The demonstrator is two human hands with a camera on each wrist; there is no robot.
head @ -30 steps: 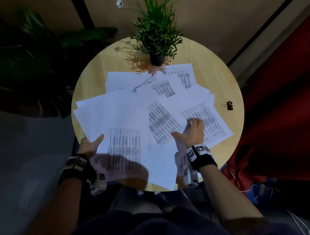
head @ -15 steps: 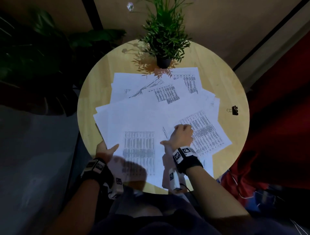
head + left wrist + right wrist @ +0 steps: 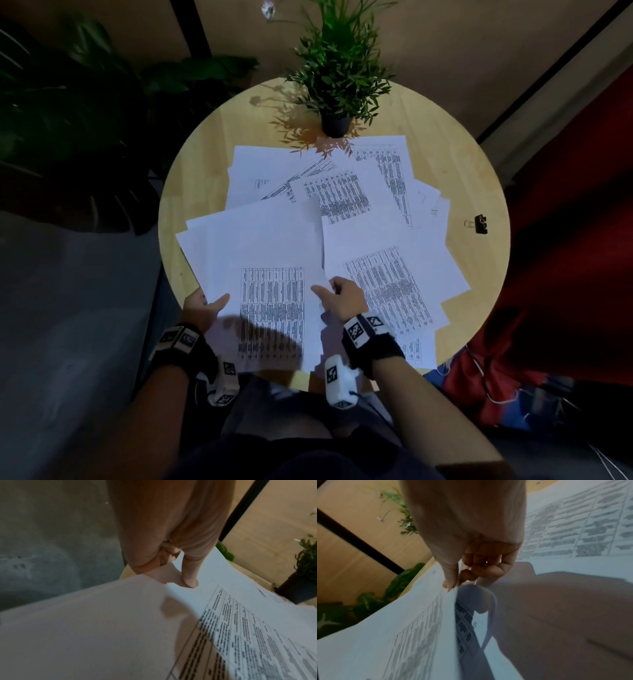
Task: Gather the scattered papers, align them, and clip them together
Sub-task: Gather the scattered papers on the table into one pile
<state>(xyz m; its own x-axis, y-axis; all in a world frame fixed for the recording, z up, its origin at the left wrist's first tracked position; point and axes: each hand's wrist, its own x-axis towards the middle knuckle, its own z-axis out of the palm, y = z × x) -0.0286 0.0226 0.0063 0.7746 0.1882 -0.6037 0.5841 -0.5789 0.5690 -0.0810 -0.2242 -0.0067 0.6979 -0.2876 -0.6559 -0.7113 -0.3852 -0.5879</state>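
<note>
The papers (image 3: 308, 240) lie fanned across the round tabletop (image 3: 191, 178), centre to 6 o'clock. The left hand (image 3: 202, 308) pinches the near stack's left edge; the right hand (image 3: 346, 299) has its fingers (image 3: 481, 566) clamped on its right edge. Best slide sheets flat and inward. Near corners overhang; the clip (image 3: 479, 224) waits at 3 o'clock, the plant (image 3: 337, 68) at 12.

matt white paper sheets (image 3: 274, 240); smooth pale wood table (image 3: 445, 144).
</note>
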